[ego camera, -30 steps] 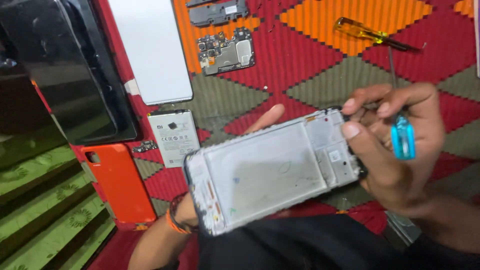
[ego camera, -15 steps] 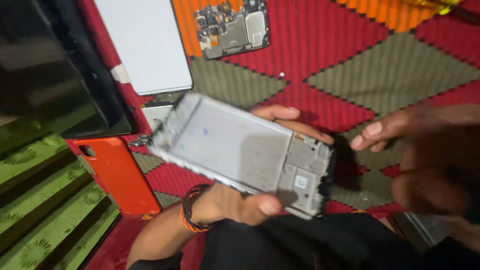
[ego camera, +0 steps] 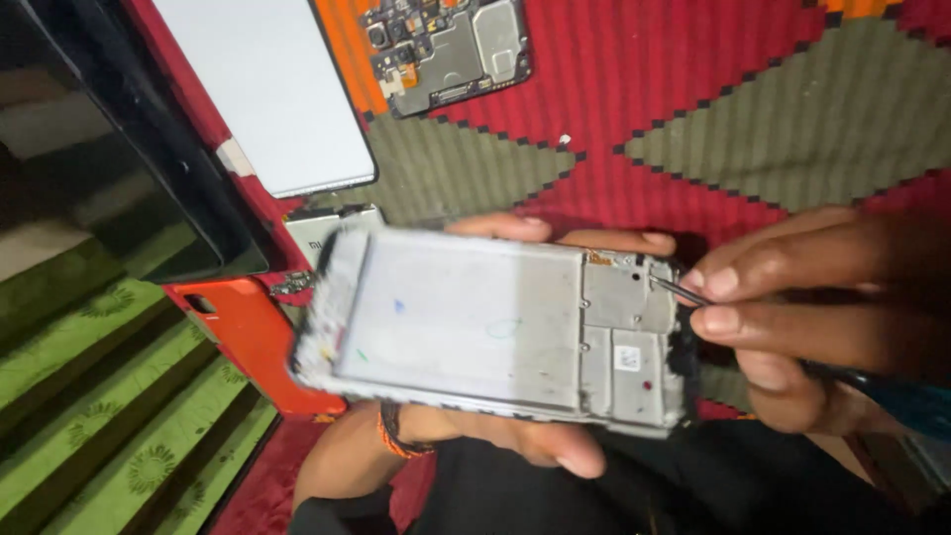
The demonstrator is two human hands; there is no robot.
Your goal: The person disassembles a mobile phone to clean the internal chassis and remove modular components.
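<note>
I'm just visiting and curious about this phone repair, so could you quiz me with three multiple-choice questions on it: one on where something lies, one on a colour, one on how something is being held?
1. Where does the circuit board lie?
A. on the patterned cloth at the top
B. inside the phone frame
C. under the orange cover

2. What colour is the phone cover lying left of the phone frame?
A. blue
B. orange
C. white

3. How is the phone frame held?
A. flat on the cloth, untouched
B. gripped by both hands at its ends
C. cradled from below by the left hand, while the right hand puts a thin tool tip to it

Answers: 1 A, the board rests on the cloth above the hands. 2 B, it is bright orange. 3 C, left fingers curl under the frame; the right pinches a screwdriver.
</note>
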